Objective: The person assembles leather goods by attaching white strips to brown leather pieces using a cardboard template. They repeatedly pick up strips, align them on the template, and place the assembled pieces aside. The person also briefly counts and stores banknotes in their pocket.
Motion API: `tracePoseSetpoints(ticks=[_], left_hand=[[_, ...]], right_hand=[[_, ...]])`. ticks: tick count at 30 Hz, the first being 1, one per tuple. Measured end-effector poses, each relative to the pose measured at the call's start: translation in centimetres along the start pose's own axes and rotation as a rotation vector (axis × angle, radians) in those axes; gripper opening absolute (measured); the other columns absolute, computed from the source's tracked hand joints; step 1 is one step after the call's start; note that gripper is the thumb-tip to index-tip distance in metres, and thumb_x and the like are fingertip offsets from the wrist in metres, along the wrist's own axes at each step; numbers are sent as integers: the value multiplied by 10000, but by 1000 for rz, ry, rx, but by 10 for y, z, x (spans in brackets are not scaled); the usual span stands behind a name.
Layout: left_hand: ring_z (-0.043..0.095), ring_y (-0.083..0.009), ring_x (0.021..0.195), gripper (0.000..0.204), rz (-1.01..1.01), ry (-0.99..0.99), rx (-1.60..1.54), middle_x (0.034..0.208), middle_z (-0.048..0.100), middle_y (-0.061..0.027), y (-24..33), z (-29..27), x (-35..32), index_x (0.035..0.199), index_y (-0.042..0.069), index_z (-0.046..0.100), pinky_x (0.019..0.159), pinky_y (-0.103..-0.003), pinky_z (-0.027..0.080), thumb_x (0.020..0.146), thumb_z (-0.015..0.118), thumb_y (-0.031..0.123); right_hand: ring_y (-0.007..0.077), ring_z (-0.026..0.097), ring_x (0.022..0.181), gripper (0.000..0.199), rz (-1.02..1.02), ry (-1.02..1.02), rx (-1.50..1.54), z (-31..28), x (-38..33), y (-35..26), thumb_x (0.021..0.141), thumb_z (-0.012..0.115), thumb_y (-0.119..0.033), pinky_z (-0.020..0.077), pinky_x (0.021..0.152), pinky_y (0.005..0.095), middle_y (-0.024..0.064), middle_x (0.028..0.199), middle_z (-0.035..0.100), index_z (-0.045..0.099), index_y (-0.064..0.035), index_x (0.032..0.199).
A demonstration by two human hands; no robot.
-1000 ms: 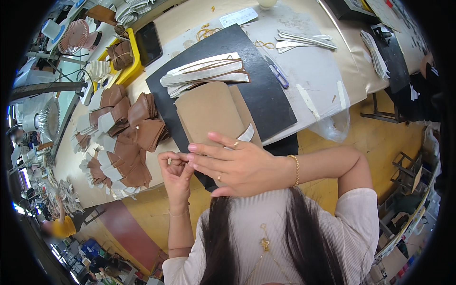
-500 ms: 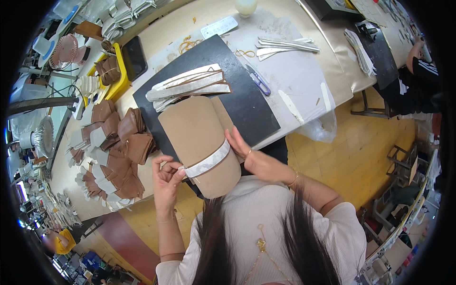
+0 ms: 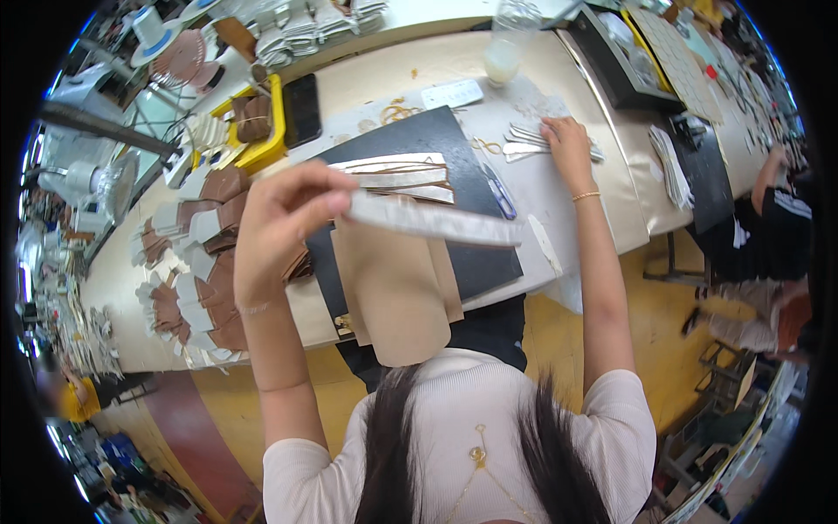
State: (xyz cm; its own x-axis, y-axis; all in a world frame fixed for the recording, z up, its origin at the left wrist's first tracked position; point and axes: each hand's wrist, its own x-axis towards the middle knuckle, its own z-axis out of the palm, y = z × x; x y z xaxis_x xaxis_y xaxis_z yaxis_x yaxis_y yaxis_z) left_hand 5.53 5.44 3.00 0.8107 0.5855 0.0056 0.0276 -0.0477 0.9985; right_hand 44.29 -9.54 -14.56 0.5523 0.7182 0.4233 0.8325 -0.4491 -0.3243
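My left hand [image 3: 284, 210] is raised over the left part of the work, thumb and fingers pinching one end of a long pale strip [image 3: 432, 225]. The strip stretches rightward above a tan rounded panel [image 3: 397, 301], which lies partly over the table's near edge. At the far right my right hand [image 3: 569, 144] has its fingers curled down onto a small fan of white strips [image 3: 526, 147]. The fingertips are partly hidden there. Under the panel is a black board [image 3: 480, 262], with more brown-edged white strips [image 3: 410, 175] lying on it.
A small blue-handled cutter [image 3: 500, 194] lies beside the board. Bundles of brown and grey pieces [image 3: 205, 288] crowd the left side. Behind them stand a yellow tray [image 3: 278, 118] and a black phone [image 3: 302, 109]. A clear bottle [image 3: 506, 52] stands at the back; a black box [image 3: 620, 61] is farther right.
The pale strip lay across the panel between both hands; now my left hand has lifted it up and away. My right hand has left the panel and reached forward to the white strips.
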Motion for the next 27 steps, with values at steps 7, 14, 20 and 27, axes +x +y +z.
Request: tracePoseSetpoints(ticks=[7, 14, 20, 27], left_hand=[[589, -134, 688, 199, -207, 40, 653, 742, 641, -62, -100, -58, 51, 917, 7, 665, 663, -278, 487, 760, 637, 128], [570, -194, 859, 362, -64, 233, 745, 956, 599, -94, -79, -73, -22, 1048, 24, 620, 798, -295, 455, 786, 679, 267], [589, -82, 758, 195, -202, 572, 394, 843, 649, -18, -54, -176, -162, 954, 33, 660, 686, -231, 474, 845, 623, 190], [644, -238, 760, 310, -741, 1510, 853, 808, 660, -160, -159, -323, -332, 880, -19, 668, 674, -326, 499, 770, 684, 270]], right_hand=[[273, 615, 813, 203, -15, -285, 146, 9, 19, 28, 772, 654, -168, 473, 746, 361, 130, 885, 650, 673, -64, 946], [274, 567, 818, 139, -104, -295, -19, -5, 21, 13, 800, 643, -138, 442, 749, 369, 104, 834, 572, 599, -40, 889], [278, 569, 808, 177, -316, -281, -477, 1, 8, -6, 862, 521, -64, 405, 791, 406, 116, 857, 587, 551, -25, 1032], [260, 591, 765, 348, -539, -249, -548, 1, 8, -1, 885, 444, -45, 406, 848, 425, 137, 831, 604, 456, 27, 1225]])
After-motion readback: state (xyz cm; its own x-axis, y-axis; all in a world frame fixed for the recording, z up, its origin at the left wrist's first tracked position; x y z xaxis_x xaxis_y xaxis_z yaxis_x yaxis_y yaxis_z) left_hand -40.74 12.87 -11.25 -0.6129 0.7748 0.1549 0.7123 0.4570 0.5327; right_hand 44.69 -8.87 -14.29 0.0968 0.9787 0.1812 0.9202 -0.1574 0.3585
